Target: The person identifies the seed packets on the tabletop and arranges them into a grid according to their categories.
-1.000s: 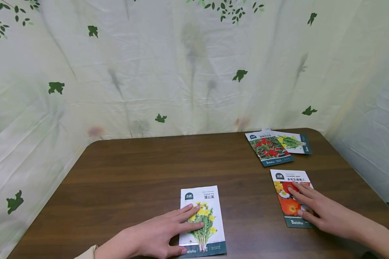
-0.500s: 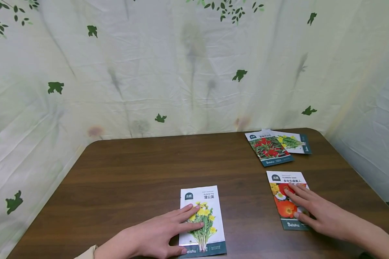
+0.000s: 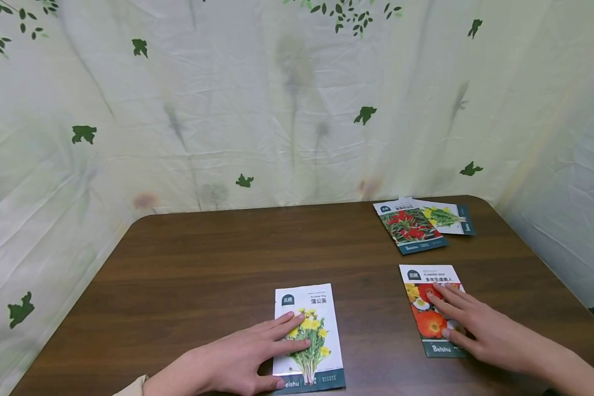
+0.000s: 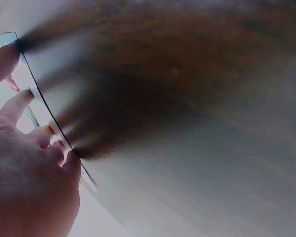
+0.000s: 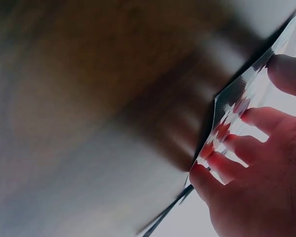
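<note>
Two seed packets lie flat on the brown table (image 3: 203,264), one under each hand. My left hand (image 3: 249,355) rests with spread fingers on the white packet with yellow dandelions (image 3: 314,357), its fingertips on the picture and its thumb by the lower edge. On the right, my right hand (image 3: 490,333) presses its straight fingers on the packet with red and orange poppies (image 3: 430,324), covering its right side. In the right wrist view the fingertips touch the face of the poppy packet (image 5: 222,131). The left wrist view shows the dandelion packet (image 4: 32,79) edge-on beneath the fingers.
At the far right of the table a packet with red flowers (image 3: 411,228) overlaps another dandelion packet (image 3: 445,217) turned sideways. A pale curtain (image 3: 277,110) printed with leaves hangs behind the table and along its sides.
My right hand has slid the poppy packet left and slightly toward the near edge. The left hand and its dandelion packet have stayed in place.
</note>
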The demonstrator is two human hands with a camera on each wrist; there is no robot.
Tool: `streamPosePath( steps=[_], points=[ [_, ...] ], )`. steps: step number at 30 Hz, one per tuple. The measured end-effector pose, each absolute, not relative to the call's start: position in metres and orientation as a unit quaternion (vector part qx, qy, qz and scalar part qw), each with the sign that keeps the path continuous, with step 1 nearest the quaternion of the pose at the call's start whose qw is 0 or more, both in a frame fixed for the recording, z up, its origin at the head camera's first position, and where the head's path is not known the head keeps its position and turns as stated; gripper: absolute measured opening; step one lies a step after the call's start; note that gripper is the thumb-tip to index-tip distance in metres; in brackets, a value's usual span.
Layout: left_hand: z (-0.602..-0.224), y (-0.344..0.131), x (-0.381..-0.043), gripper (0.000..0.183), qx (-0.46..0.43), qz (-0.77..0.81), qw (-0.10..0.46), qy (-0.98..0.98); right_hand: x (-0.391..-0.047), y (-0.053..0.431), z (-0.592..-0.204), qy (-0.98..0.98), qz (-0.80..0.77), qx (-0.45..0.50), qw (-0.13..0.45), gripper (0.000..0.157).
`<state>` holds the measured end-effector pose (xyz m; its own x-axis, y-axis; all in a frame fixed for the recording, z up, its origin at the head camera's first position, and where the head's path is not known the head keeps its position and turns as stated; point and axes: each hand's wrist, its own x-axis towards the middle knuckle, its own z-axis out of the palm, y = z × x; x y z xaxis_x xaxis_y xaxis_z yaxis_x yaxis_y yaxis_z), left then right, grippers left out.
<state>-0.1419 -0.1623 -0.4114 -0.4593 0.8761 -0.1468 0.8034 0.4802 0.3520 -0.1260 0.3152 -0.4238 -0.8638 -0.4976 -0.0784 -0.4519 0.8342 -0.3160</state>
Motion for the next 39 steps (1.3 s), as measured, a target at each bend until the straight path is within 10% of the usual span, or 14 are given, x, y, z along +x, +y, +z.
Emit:
streamPosePath(
  steps=[39],
  points=[
    [-0.409, -0.161, -0.142, 0.061, 0.491, 0.112, 0.159, 0.849, -0.119, 0.286, -0.419, 0.950, -0.139, -0.268, 0.080, 0.072]
  ],
)
